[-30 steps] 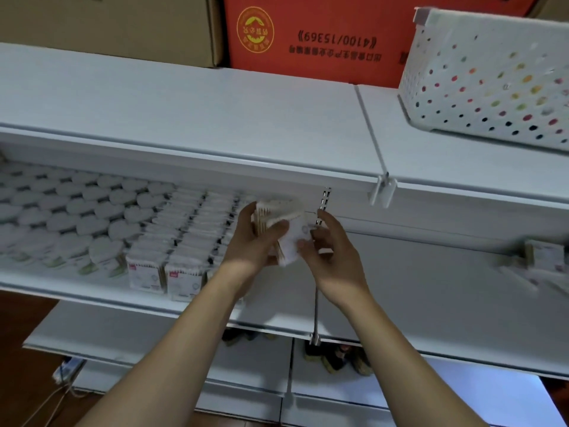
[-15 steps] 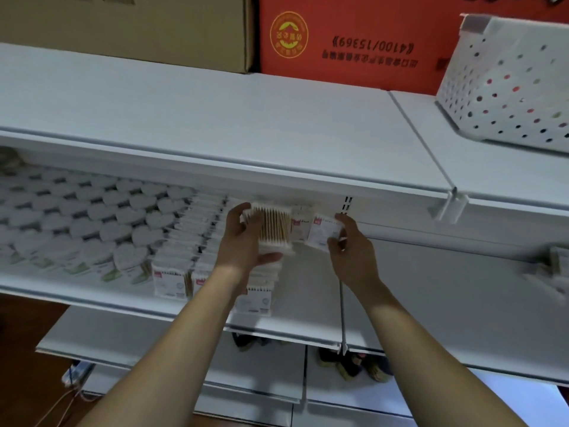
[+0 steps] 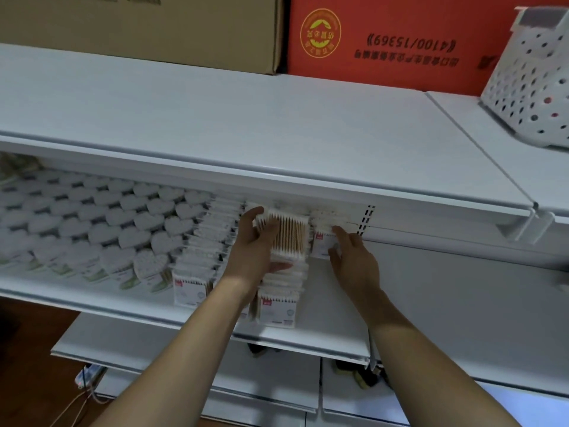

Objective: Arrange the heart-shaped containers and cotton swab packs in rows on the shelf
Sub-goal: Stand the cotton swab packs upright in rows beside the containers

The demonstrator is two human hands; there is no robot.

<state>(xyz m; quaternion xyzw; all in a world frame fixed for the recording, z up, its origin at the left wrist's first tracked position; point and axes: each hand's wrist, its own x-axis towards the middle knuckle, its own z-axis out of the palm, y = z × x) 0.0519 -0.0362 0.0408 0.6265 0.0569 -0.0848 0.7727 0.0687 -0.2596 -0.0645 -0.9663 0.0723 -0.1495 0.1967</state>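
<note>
1. Left hand (image 3: 257,251) is wrapped around a stack of swab packs (image 3: 288,234), thumb under, fingers over the top; it's held up over the rows on the middle shelf (image 3: 332,315), wooden sticks facing the camera.
2. Right hand (image 3: 354,260) is just right of that, fingers half curled and resting on a lone pack (image 3: 321,241) standing far back on the shelf; looks like a loose pinch more than a proper grab.
3. More packs (image 3: 277,303) sit in rows running near to far, right below the left hand.
4. Hearts (image 3: 123,217) fill the left side in neat rows, touching the swab rows.
5. Top shelf has a brown box (image 3: 138,29), a red box (image 3: 385,41) and a dotted basket (image 3: 532,87) far right.
</note>
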